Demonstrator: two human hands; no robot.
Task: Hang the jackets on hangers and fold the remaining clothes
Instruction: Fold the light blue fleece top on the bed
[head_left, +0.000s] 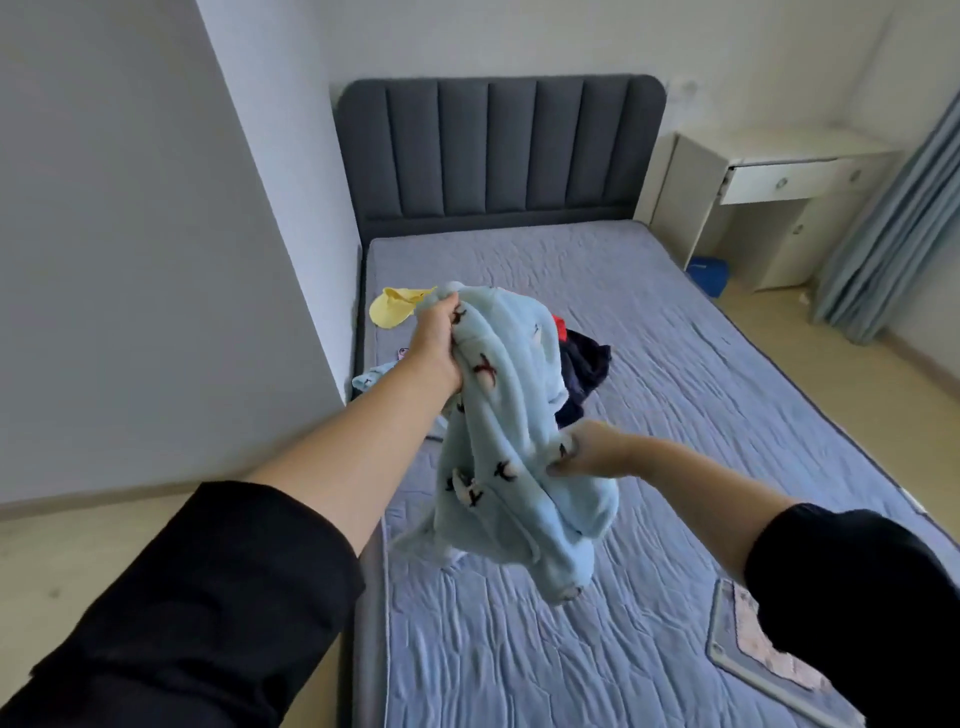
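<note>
A light blue fleece garment (514, 457) with small dark and red prints hangs in the air over the bed. My left hand (436, 343) grips its top end, raised high. My right hand (587, 449) pinches a fold at its middle, lower and to the right. Behind the garment a dark navy piece with a bit of red (584, 364) lies heaped on the mattress (675, 364). A yellow piece (395, 306) lies near the mattress's left edge, and another light blue piece (371, 379) shows below my left wrist.
The bed has a grey padded headboard (498, 150) and stands against a wall on the left. A white desk with a drawer (769, 192) and a blue curtain (904, 228) are at the right. A flat patterned item (763, 649) lies on the mattress at the lower right.
</note>
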